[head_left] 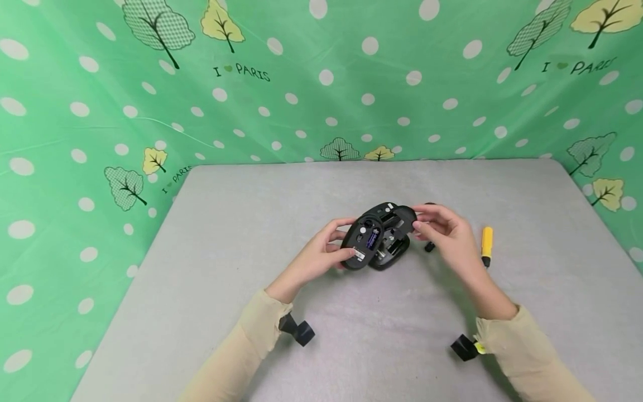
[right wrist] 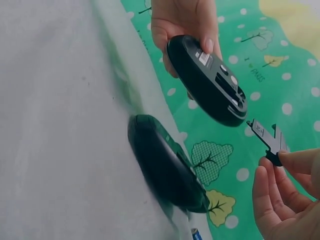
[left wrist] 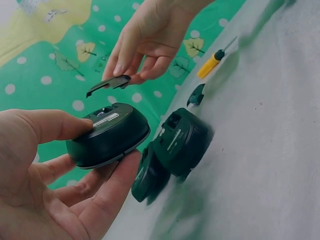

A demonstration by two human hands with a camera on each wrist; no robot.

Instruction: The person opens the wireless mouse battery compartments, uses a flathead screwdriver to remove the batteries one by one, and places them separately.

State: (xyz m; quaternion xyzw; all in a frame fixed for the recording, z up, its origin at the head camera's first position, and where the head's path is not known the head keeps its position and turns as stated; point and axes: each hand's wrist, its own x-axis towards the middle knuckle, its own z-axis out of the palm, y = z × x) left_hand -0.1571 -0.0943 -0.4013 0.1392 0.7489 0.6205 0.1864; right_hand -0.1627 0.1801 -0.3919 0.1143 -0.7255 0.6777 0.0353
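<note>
My left hand (head_left: 321, 251) holds a black computer mouse (head_left: 358, 251) with its underside up, thumb on the label side and fingers beneath. Its battery slot is uncovered, and a purple battery (head_left: 373, 239) shows inside. Between thumb and fingertips, my right hand (head_left: 447, 234) pinches a thin black battery cover (head_left: 406, 219). In the right wrist view the cover (right wrist: 267, 137) is apart from the mouse (right wrist: 205, 82), just off its end. Two more black mice lie behind the held one, the nearer one (left wrist: 182, 142) with its underside showing.
A yellow-handled screwdriver (head_left: 486, 243) lies right of my right hand. A small dark piece (left wrist: 196, 95) rests on the grey table (head_left: 241, 234) beyond the mice. At the bottom of the right wrist view, a blue battery end (right wrist: 196, 234) peeks out. Green patterned cloth (head_left: 281, 111) hangs behind.
</note>
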